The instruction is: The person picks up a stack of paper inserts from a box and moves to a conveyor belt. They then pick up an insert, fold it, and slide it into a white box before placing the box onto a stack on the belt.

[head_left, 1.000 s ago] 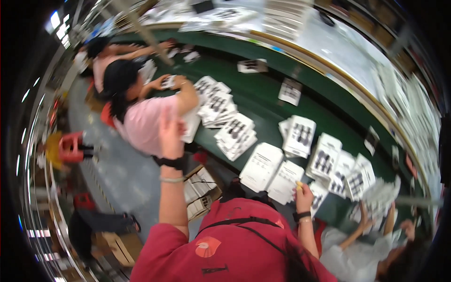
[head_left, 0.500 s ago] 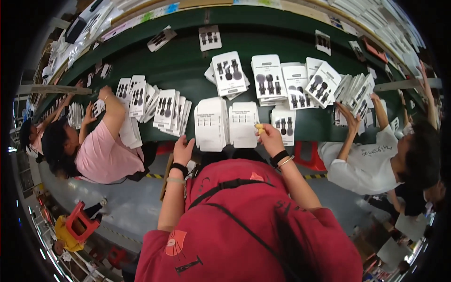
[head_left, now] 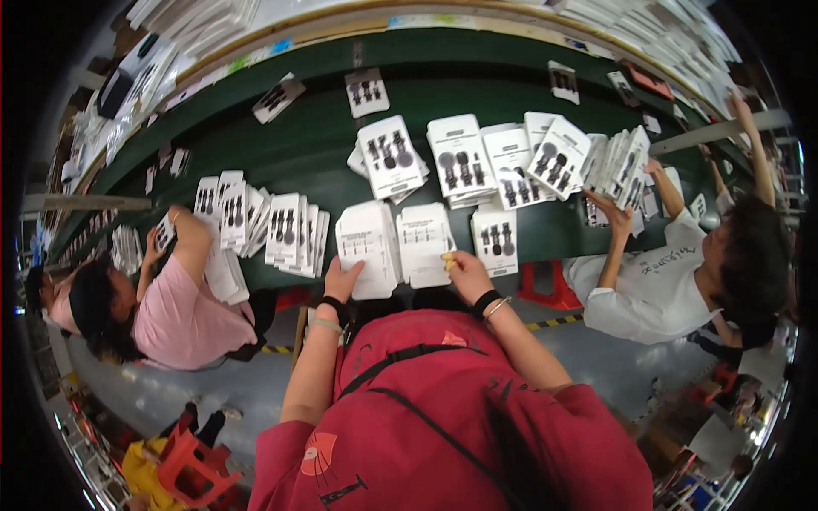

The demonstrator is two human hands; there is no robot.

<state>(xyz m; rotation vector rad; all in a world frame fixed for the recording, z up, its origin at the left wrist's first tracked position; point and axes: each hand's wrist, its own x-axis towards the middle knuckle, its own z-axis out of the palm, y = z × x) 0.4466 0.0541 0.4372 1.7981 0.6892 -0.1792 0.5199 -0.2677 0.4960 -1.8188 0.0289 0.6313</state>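
The left stack of white packaging cards (head_left: 365,243) is touched along its lower left edge by the left hand (head_left: 345,279); whether anything is clasped under the thumb cannot be told. At the right stack of white packaging cards (head_left: 426,243), the lower right corner is met by the bent fingers of the right hand (head_left: 467,274), tipped with yellow finger covers (head_left: 449,257); whether a card is pinched cannot be told. Two cards could be lifted as one if their edges cling, or the neighbouring stack could be skewed by a sideways push, so narrow is the gap. Just right of the right hand, a picture-printed card pile (head_left: 494,243) could be knocked by the wrist. Beyond both hands, the way is blocked by leaning card stacks (head_left: 461,157); farther off, a loose card (head_left: 366,92) is seen on the green worktop (head_left: 307,128).
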